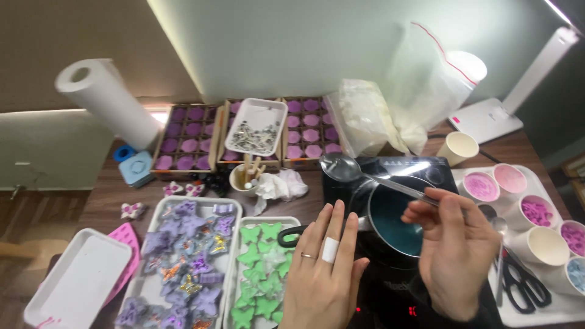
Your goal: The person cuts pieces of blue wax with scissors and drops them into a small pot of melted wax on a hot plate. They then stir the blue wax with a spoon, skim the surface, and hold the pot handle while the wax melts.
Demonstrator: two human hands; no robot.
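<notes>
**Holding a spoon over blue liquid**

Gripping a metal spoon (pixel 365 173) by its handle in the right hand (pixel 457 250), bowl raised up and to the left above a small pot (pixel 390 219) of blue liquid. Left hand (pixel 323 274) spread flat, fingers wide, holding nothing, beside the pot handle. Green butterfly shapes on a tray (pixel 259 268) just left; scissors (pixel 521 283) to the right.
</notes>
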